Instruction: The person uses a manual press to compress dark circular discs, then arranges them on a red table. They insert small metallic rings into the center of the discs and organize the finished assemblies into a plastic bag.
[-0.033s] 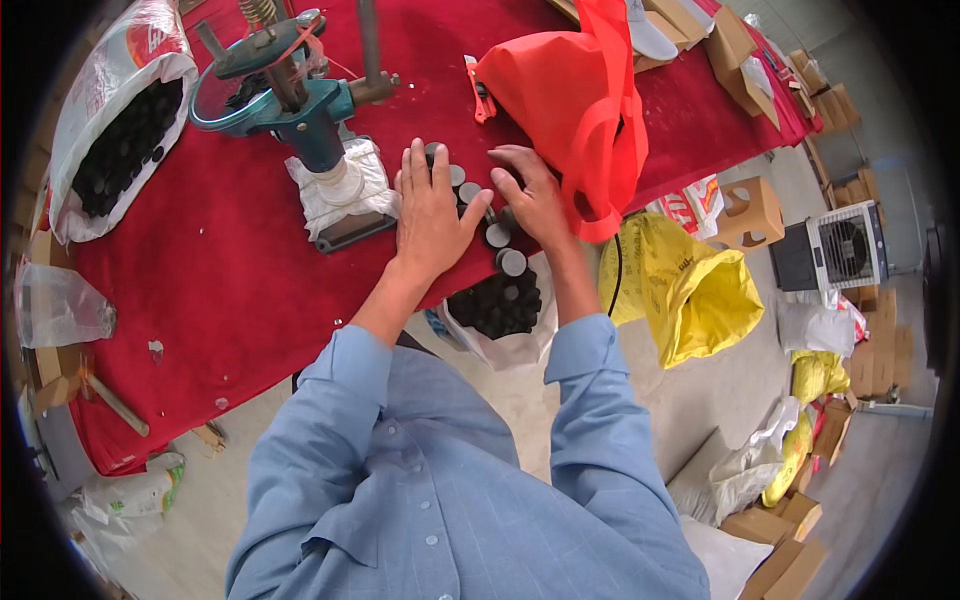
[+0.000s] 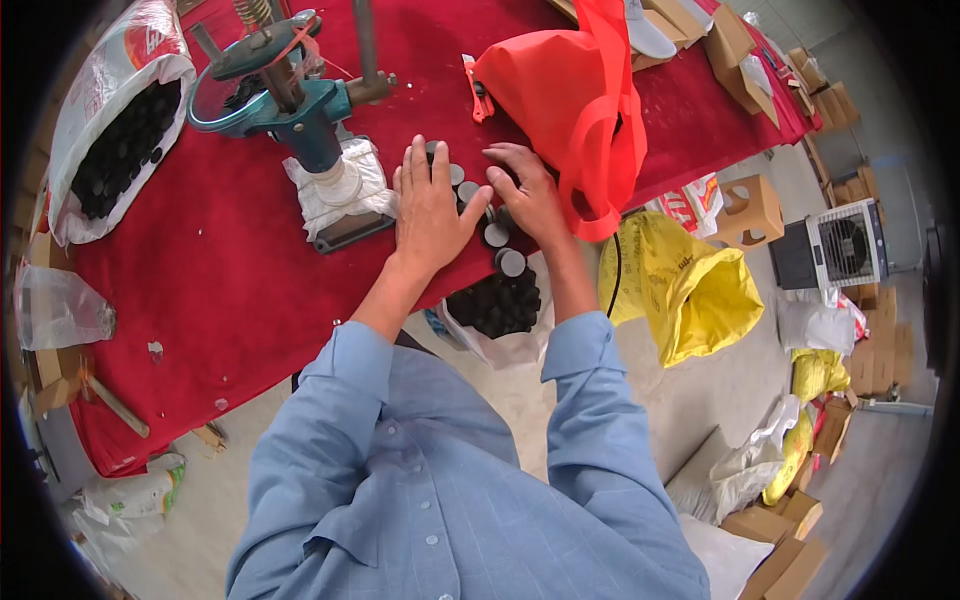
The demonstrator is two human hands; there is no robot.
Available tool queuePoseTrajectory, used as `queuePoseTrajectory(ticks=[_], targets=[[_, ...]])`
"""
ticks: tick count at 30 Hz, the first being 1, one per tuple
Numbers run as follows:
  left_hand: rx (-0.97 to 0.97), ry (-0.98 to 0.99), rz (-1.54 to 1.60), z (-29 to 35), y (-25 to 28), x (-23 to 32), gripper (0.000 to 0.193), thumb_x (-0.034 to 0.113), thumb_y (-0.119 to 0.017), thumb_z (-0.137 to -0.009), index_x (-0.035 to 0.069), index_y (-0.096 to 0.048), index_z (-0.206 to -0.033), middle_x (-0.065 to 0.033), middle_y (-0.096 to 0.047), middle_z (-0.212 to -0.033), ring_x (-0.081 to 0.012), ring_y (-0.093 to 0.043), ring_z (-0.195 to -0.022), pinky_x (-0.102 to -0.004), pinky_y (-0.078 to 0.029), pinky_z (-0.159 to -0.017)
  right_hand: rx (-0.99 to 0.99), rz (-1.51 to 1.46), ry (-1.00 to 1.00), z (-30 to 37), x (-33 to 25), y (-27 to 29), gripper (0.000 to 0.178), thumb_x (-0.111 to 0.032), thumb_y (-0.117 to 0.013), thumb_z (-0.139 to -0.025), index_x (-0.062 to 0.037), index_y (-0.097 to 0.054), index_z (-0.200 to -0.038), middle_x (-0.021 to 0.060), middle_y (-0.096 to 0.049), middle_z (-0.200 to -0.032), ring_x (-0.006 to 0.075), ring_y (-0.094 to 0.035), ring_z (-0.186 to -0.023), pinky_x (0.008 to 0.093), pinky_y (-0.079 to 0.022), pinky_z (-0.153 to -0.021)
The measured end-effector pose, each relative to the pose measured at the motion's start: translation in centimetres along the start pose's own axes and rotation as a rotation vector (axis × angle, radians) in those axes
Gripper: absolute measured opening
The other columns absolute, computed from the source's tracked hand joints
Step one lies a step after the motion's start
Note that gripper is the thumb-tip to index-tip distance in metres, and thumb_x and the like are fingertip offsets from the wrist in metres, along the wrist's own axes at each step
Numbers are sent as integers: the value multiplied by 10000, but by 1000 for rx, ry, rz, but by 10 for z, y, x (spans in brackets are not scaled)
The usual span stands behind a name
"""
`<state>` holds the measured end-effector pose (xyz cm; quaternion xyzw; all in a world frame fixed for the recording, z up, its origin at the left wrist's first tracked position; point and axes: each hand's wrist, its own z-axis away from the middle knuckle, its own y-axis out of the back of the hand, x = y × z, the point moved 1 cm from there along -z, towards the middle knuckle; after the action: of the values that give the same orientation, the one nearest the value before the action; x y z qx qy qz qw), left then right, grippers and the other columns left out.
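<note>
the outstretched left hand [image 2: 427,218], thumb spread, and the loosely curved right hand [image 2: 535,205] are flanking grey-topped black discs [image 2: 496,235] on the red table [image 2: 230,300], seemingly fencing them in, while a white bag [image 2: 502,351] is gaping below the edge.
</note>
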<state>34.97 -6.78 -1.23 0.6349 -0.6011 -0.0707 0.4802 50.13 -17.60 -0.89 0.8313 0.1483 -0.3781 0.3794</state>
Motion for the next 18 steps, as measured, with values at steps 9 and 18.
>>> queuePoseTrajectory(ticks=[9, 18], targets=[[-60, -66, 398, -8, -19, 21, 432, 221, -693, -991, -33, -629, -1334, -255, -642, -1326, -428, -630, -1247, -478, -518, -1057, -146, -194, -199, 5, 10, 25, 358, -176, -632, -1039, -40, -695, -1364, 114, -733, -1310, 222, -682, -1215, 360, -515, -1072], [87, 284, 765, 2, -37, 65, 301, 179, -558, -1069, -23, -646, -1275, -210, -687, -1185, -338, -681, -1113, -442, -531, -975, -171, -161, -228, 7, 16, 38, 265, -202, -656, -1035, -10, -756, -1187, 91, -790, -1047, 189, -737, -987, 341, -561, -920]])
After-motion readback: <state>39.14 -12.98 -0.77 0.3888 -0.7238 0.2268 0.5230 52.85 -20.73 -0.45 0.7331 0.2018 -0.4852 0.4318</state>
